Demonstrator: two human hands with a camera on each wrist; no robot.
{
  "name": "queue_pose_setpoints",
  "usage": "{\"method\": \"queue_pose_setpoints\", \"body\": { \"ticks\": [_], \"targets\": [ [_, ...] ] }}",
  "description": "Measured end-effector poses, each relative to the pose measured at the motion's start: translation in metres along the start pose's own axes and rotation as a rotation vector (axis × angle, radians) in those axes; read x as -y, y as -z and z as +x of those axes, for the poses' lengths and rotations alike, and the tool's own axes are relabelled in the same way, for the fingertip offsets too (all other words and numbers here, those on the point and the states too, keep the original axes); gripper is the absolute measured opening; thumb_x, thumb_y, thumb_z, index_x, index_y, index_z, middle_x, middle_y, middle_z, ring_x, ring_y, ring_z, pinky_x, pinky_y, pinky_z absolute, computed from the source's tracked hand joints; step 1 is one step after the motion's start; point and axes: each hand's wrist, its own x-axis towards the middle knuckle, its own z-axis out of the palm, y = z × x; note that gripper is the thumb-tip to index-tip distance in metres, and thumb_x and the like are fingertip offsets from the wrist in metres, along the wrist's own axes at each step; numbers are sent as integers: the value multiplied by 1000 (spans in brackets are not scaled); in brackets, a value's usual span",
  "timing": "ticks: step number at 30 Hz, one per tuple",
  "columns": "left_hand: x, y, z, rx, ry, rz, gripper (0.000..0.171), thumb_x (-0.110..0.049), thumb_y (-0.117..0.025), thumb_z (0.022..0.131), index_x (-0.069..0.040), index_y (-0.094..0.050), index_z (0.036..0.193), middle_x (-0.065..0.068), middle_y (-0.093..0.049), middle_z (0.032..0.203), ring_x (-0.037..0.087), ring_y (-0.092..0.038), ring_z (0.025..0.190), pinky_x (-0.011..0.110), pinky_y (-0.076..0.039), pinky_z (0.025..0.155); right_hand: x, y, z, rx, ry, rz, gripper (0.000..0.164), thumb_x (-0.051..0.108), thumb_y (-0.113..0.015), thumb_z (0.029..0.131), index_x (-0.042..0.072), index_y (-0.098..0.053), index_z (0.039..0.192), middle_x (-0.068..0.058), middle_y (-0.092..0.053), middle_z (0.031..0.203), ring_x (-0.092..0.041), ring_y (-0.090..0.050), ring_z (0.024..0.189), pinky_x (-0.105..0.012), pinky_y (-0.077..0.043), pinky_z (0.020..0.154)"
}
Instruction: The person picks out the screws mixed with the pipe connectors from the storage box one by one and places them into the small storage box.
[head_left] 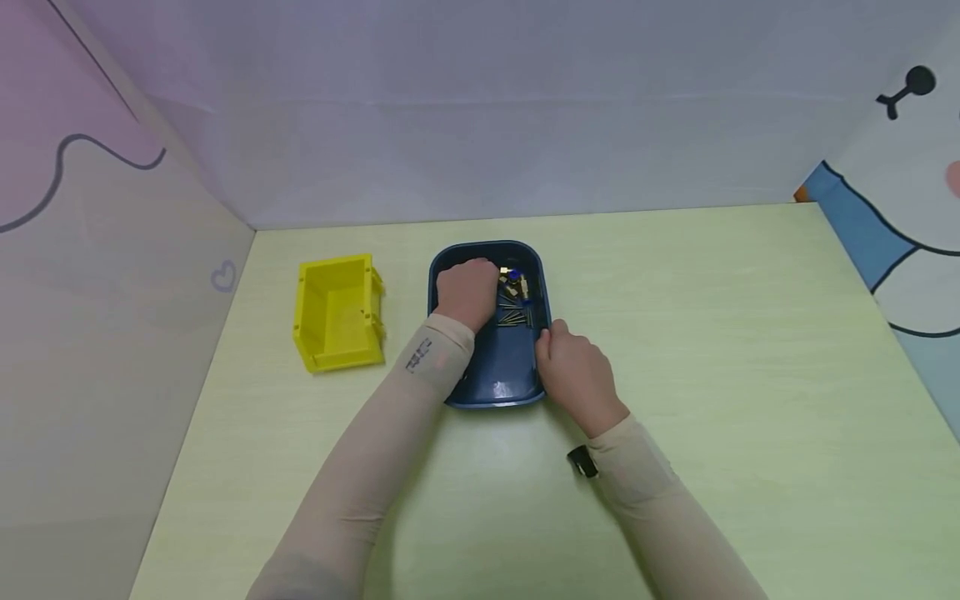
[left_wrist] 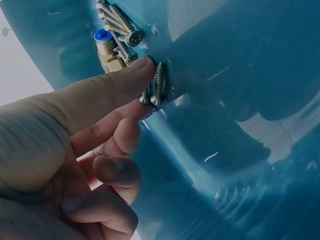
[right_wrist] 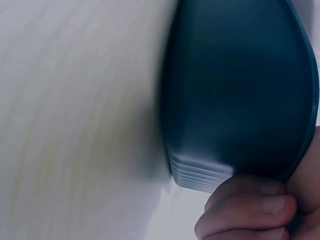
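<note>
A dark blue plastic tray (head_left: 498,367) lies on the table with small metal parts in its far right portion. My left hand (head_left: 467,293) reaches into it. Seen from the left wrist, that hand's thumb and forefinger pinch a screw (left_wrist: 144,96), mostly hidden by the thumb. Another screw (left_wrist: 158,84) stands right beside the fingertips. More screws (left_wrist: 120,22) and a brass fitting with a blue ring (left_wrist: 105,47) lie close by. My right hand (head_left: 579,375) grips the tray's right rim, its curled fingers (right_wrist: 245,210) against the outer wall in the right wrist view.
A yellow plastic bin (head_left: 333,321) sits on the table (head_left: 720,350) left of the tray. A pale wall (head_left: 510,158) closes off the far edge, and a side panel (head_left: 112,358) stands at the left. A small black piece (head_left: 582,461) shows beside the right sleeve.
</note>
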Motion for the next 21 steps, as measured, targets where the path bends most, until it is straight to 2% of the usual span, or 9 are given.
{"method": "queue_pose_setpoints", "body": {
  "ticks": [5,12,18,21],
  "targets": [
    [-1,1,0,13,0,-6,22,-17,-53,98,-11,-75,98,5,-71,96,22,-67,75,45,-57,66,0,0,0,-2,-2,-1,33,27,-35,104,3,-51,89,-17,-57,66,-32,-58,55,-45,-43,46],
    [-1,2,1,30,4,-31,18,-18,-57,95,-10,-73,93,6,-69,87,21,-62,68,43,-56,62,2,0,0,-9,-5,7,33,28,-35,104,3,-51,89,-17,-57,65,-32,-57,55,-45,-44,47],
    [3,-1,2,48,-9,-49,17,-22,-64,91,-10,-73,98,6,-69,87,21,-61,67,42,-56,63,5,-2,1,9,-6,14,33,28,-35,104,4,-50,89,-14,-54,63,-29,-55,53,-42,-42,45],
    [6,-1,2,50,-17,-50,17,-24,-65,90,-9,-73,93,6,-69,84,21,-61,65,42,-56,61,7,-3,1,6,-3,14,33,28,-35,104,4,-50,88,-14,-54,63,-29,-55,53,-42,-41,45]
  ]
}}
